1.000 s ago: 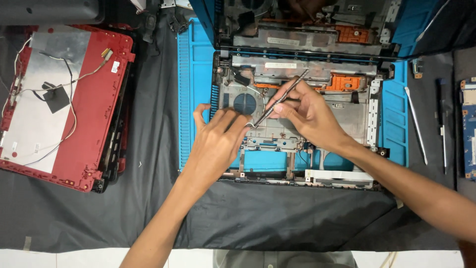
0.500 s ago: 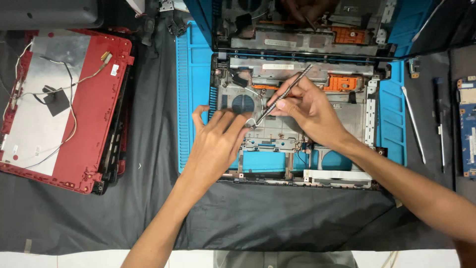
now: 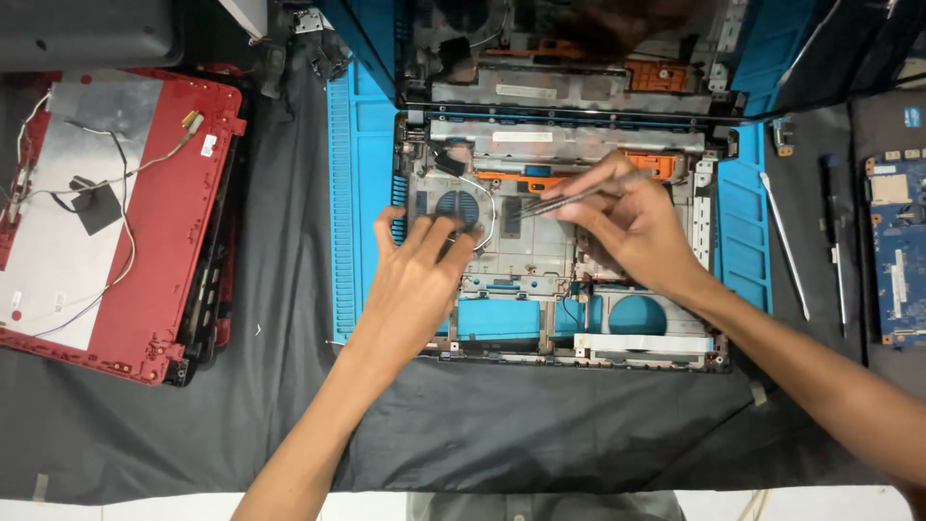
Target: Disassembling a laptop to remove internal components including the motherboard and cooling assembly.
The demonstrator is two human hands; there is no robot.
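Laptop base [image 3: 564, 270] sits gutted on the blue mat [image 3: 362, 193] mid-surface: board already out (a blue circuit board [image 3: 897, 251] lies far right), bare shell with fan grille [image 3: 457, 206] showing. Left hand [image 3: 415, 280] lies flat, fingers spread on the fan area, gripping nothing. Right hand [image 3: 632, 227] fingers pinched shut on a thin metal tool [image 3: 569, 201], tip at the shell centre. Red lid [image 3: 106, 222] lies well apart to the left. Judging by this: strip-down mostly done, small parts left

My left hand [image 3: 417, 280] lies flat, fingers [image 3: 432, 234] spread forward; my right hand [image 3: 632, 227] curls, fingers pinched, both forearms angled inward.
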